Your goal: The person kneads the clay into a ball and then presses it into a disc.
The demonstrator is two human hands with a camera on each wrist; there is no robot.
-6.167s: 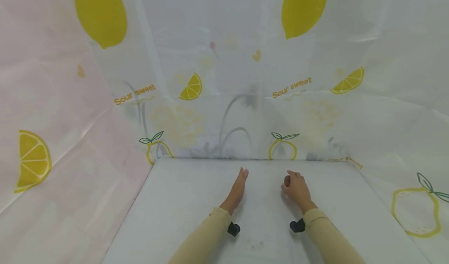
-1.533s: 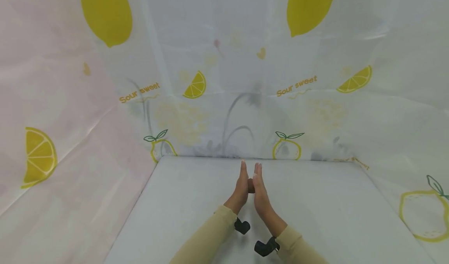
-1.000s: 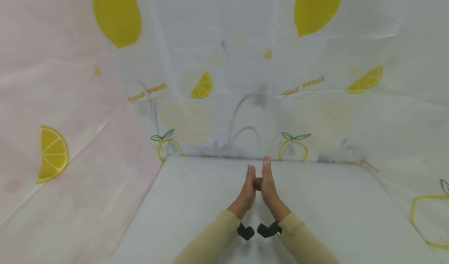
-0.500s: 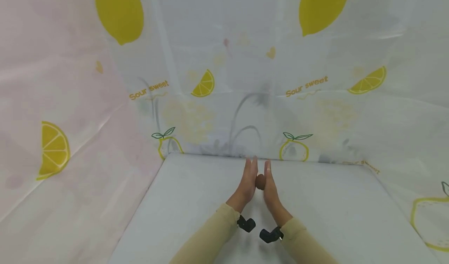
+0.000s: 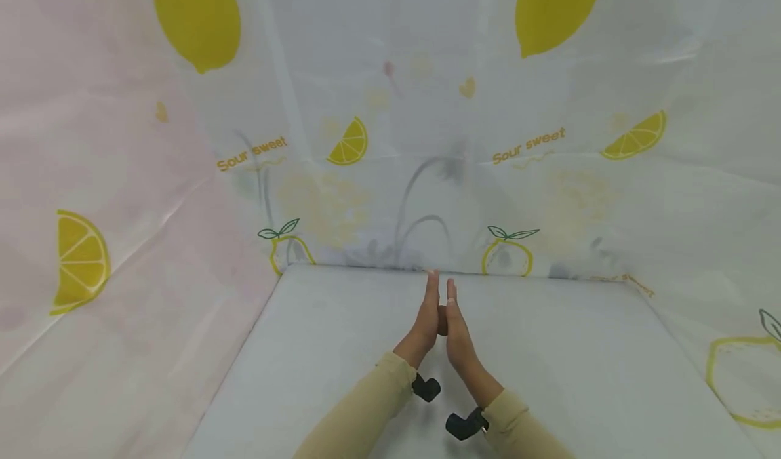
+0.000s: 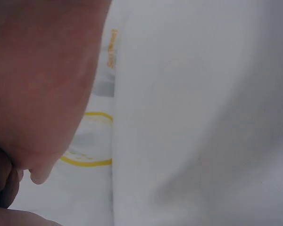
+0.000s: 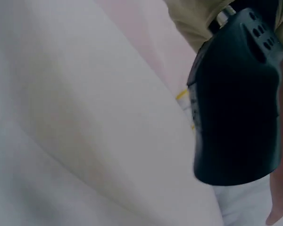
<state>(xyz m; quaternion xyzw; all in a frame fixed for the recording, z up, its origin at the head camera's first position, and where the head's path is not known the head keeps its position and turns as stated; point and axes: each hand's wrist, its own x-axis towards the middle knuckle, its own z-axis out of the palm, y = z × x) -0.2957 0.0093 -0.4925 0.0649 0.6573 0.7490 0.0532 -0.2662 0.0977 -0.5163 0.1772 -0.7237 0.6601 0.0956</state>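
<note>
Seen from the head camera, a person's two bare hands meet palm to palm just below and right of the frame's centre. The left hand (image 5: pixel 425 323) and the right hand (image 5: pixel 459 340) press a small, rounded brown lump (image 5: pixel 442 321) between them. On both hands the fingers (image 5: pixel 432 284) are straight and extended, not curled; the lump is held only by facing palms, with its near side showing in the gap. Below it, filling the lower middle of the frame, is a white tabletop (image 5: pixel 567 357); the hands appear to be raised above it, though how high is hard to judge.

The likeliest trouble is a drop. Because nothing curls beneath the lump, it could slip out through the lower gap if the palms part or tilt. Squeezing too hard might flatten it if it is soft, which cannot be told by sight. Uneven pressure could push it toward the fingertips or the wrists. If it fell, its rounded shape might let it roll across the tabletop.

Two black wrist cameras (image 5: pixel 466 424) stick out inward at bottom centre, near each other; bringing the wrists closer could knock them together. The right wrist view does not show the lump; the left shows part of it, dark, at lower left.
</note>
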